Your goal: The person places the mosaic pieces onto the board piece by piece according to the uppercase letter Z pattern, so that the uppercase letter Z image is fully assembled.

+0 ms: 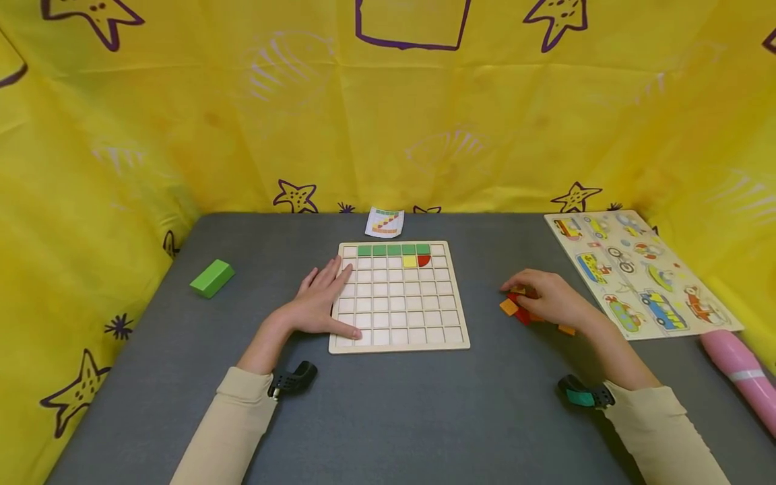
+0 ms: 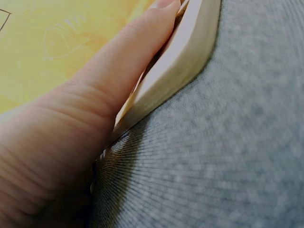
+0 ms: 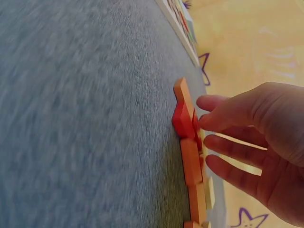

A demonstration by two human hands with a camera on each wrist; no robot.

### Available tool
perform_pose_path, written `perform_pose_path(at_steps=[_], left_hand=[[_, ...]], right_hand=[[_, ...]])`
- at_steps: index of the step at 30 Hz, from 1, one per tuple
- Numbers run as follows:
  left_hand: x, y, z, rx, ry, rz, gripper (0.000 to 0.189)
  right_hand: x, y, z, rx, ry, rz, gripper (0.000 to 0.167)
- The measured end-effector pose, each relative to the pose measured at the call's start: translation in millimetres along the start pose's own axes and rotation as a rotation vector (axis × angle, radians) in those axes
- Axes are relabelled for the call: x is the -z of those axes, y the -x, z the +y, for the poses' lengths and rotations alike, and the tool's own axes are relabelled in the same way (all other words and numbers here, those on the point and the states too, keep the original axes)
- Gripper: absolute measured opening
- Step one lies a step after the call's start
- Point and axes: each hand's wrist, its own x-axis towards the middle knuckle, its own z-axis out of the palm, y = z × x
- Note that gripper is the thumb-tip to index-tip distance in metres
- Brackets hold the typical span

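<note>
My left hand lies flat with fingers spread over the left edge of a wooden grid board, its thumb across the lower left corner. Along the board's top row sit several green square tiles. Below their right end are a yellow square tile and a red quarter-round tile. To the right of the board, my right hand hovers over a small pile of tiles, fingers loosely bent and apart. An orange tile and a red tile show beside its fingertips; the hand hides part of the pile.
A small card with a coloured tile pattern lies behind the board. A green block is on the left of the grey table. At the right are a wooden picture puzzle and a pink cylindrical object. Yellow cloth hangs behind.
</note>
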Motion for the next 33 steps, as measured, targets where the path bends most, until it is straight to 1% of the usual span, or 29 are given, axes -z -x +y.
perform_pose_path(at_steps=[5,11,14,19,26,33], left_hand=[[-0.5,-0.4,-0.6,0.005,-0.002,-0.001,0.13],[-0.1,-1.0,0.2,0.008,0.001,-0.007,0.13],[0.5,-0.7,1.3,0.008,0.008,-0.01,0.129],[0.3,-0.1,-1.2,0.008,0.01,-0.006,0.13],[-2.6,-0.3,-4.7,-0.007,0.015,0.015,0.132],[-0.6,-0.6,-2.0,0.004,-0.004,0.001,0.13]], right_hand=[[0.8,3.9,2.8,0.008,0.017,0.002,0.027],[3.8,3.8,2.7,-0.021,0.028,-0.044,0.028],[4.3,2.8,2.2,-0.021,0.019,-0.056,0.027],[2.3,-3.3,-0.3,-0.017,-0.009,-0.049,0.027],[-9.6,-17.8,-2.3,-0.004,0.021,0.0,0.022],[-17.6,-26.0,-4.9,0.025,0.006,0.016,0.024]])
